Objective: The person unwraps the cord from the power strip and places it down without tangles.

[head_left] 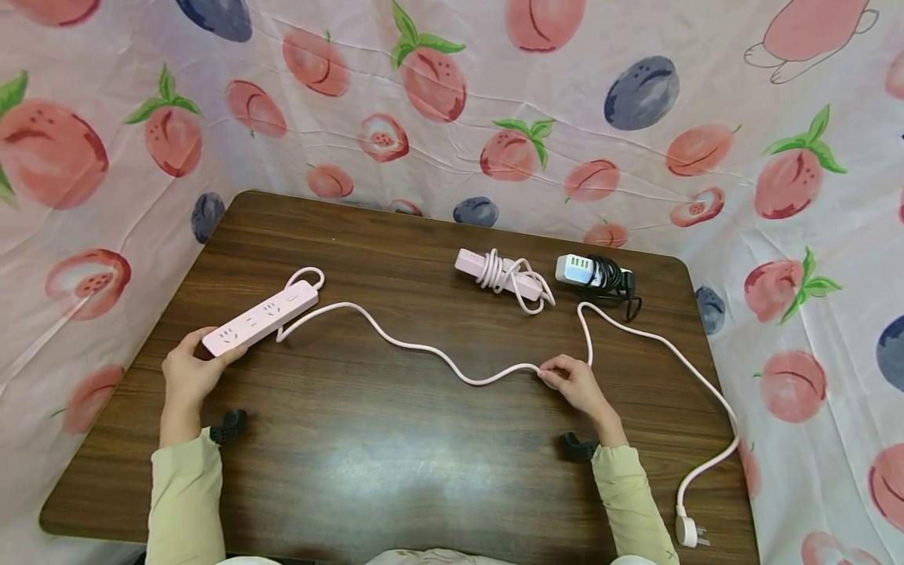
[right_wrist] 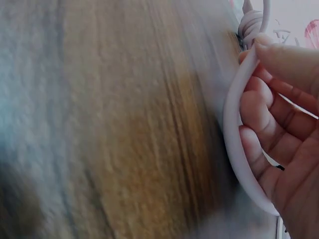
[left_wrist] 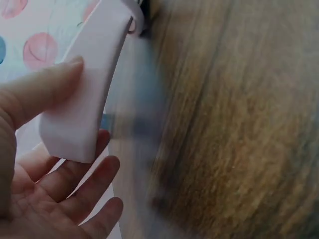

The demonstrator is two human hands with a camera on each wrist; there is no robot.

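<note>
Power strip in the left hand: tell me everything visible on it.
The power strip is a long, pale pink bar with a smooth, plastic-looking casing. Socket slots line its upward face. A matching cord leaves the far end and loops back behind the strip. It slants at the left side of the table, near end gripped between the left hand's thumb and fingers. Whether it rests fully on the table, I can't tell.

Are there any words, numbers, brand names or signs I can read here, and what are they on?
None can be read.
Pink strip in the left hand: any print is too small.
Wrapped strip: too small.
White strip: too small.
Cloth: pictures, nothing readable.
</note>
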